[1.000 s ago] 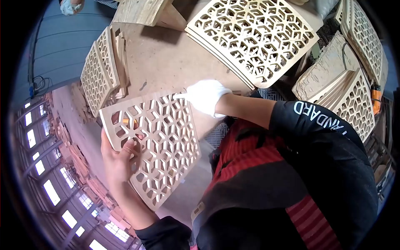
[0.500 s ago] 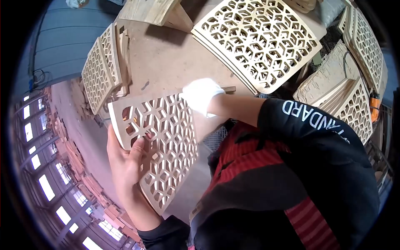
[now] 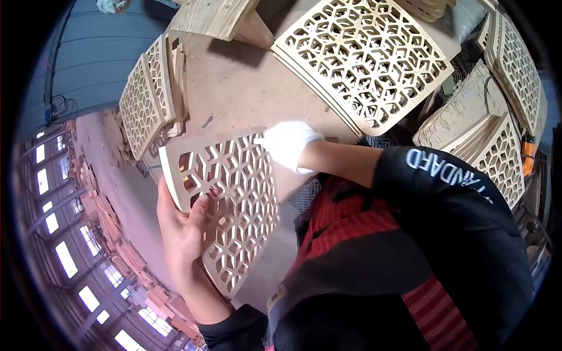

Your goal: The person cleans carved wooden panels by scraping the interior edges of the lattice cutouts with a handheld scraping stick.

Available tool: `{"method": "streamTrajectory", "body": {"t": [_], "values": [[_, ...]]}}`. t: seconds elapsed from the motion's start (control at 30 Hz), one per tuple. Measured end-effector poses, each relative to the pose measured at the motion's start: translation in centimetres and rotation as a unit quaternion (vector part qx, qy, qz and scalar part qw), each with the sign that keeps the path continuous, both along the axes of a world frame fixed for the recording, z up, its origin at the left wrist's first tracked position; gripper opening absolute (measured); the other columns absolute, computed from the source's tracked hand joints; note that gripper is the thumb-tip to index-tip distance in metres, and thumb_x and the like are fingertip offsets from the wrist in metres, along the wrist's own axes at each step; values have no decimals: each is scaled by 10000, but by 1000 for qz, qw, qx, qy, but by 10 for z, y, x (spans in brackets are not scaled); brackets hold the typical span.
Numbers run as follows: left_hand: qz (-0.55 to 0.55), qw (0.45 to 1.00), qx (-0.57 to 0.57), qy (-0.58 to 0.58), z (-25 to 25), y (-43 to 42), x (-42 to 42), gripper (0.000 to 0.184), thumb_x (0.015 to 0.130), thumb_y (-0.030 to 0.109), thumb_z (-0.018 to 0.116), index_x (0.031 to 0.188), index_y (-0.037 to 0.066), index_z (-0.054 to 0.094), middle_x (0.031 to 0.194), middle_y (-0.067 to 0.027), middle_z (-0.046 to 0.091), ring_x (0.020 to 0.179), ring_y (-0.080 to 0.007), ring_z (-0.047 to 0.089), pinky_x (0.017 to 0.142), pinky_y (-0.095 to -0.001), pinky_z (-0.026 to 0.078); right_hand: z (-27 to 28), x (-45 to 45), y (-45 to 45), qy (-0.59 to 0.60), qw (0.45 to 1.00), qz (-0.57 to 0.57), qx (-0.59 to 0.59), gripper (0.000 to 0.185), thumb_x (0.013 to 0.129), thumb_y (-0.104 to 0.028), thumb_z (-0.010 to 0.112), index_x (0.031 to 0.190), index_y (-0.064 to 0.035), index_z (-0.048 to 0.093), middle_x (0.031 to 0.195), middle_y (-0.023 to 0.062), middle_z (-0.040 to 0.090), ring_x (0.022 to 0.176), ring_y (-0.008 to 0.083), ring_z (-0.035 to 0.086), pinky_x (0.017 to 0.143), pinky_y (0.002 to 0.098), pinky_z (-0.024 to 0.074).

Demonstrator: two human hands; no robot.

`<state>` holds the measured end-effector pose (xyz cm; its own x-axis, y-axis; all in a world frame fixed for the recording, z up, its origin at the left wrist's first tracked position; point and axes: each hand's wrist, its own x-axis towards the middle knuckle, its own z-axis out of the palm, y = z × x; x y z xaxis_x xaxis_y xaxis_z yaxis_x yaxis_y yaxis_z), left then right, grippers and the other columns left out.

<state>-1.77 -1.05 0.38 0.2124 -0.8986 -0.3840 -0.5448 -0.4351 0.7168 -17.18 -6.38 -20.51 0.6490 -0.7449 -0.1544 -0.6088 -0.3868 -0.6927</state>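
Note:
A cut-out wooden lattice panel (image 3: 237,202) is tilted in front of me at left centre. My bare left hand (image 3: 186,225) grips its left edge, the thumb on the near face and some fingertips showing through the holes. My right hand (image 3: 288,145), in a white glove, is at the panel's upper right corner; its fingers point left and are overexposed. Whether it pinches something small there cannot be made out.
Stacked lattice panels (image 3: 363,64) lie at the top right of the tabletop (image 3: 228,88). More panels lean at the left (image 3: 143,99) and right (image 3: 503,152). A wooden stand (image 3: 213,17) is at the top, an orange tool (image 3: 528,155) far right.
The panel and my left hand have moved slightly right, and the panel has turned a little. My gloved right hand went slightly left, then back right, staying near the panel's top corner.

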Motion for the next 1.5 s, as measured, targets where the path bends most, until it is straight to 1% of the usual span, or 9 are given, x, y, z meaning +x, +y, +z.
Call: {"method": "streamTrajectory", "body": {"t": [0.17,0.3,0.47,0.6,0.8,1.03,1.17,1.33,1.5], "values": [[-47,999,-14,-4,-3,-1,4,543,881,-120,495,1385,12,343,1135,-138,587,920,-192,649,720,-305,581,-18,12,2,-23,999,-48,-13,232,837,-111,541,973,-65,724,886,123,714,841,296,692,733,409,559],[-20,1000,-16,0,-2,2,0,525,875,-107,526,1366,-4,372,1124,-135,595,909,-187,651,760,-276,531,4,17,-14,89,993,50,55,272,937,-178,436,1065,-92,660,970,113,692,880,323,657,784,403,531],[-36,999,-20,-13,-5,4,4,519,869,-104,537,1355,-16,378,1107,-132,599,905,-195,651,777,-292,539,-15,2,14,-34,998,-45,10,275,904,-187,485,1086,-93,668,972,119,696,874,312,659,770,404,526],[-27,1000,-14,-6,-2,0,-3,521,864,-116,524,1354,-13,381,1092,-126,597,899,-188,647,773,-292,538,19,13,-17,121,989,47,73,265,915,-126,443,1023,-93,682,907,105,695,828,307,669,708,404,542],[-5,1000,-13,-4,-2,3,-7,525,860,-123,519,1354,-8,382,1090,-125,594,898,-184,638,771,-284,529,-20,-1,16,-49,994,-74,-63,246,899,-142,455,958,-90,688,845,109,696,791,308,673,688,407,543],[-1,1000,-7,-6,0,3,-6,539,861,-136,508,1363,4,373,1103,-137,585,910,-192,643,786,-308,550,0,13,-12,85,994,65,14,212,841,-141,515,958,-107,689,856,114,696,766,300,673,665,407,539],[-25,999,-22,-20,-6,3,0,553,863,-136,502,1377,9,357,1098,-144,593,911,-200,644,760,-317,573,-37,2,20,-81,984,-85,-137,227,870,-145,490,996,-127,678,857,97,684,754,296,669,654,402,542],[19,1000,-7,-5,-1,-4,3,561,859,-134,504,1379,14,352,1087,-132,602,914,-189,636,727,-322,598,-5,14,-17,48,996,11,74,314,977,-254,406,1013,-103,679,887,144,678,819,325,657,728,420,530],[-21,999,-14,-19,-2,-1,-1,563,858,-142,508,1379,12,362,1138,-134,583,916,-193,636,756,-298,544,-11,-3,-4,-13,1000,-22,13,347,982,-269,392,982,-66,674,923,160,684,849,346,654,742,436,525]]}}
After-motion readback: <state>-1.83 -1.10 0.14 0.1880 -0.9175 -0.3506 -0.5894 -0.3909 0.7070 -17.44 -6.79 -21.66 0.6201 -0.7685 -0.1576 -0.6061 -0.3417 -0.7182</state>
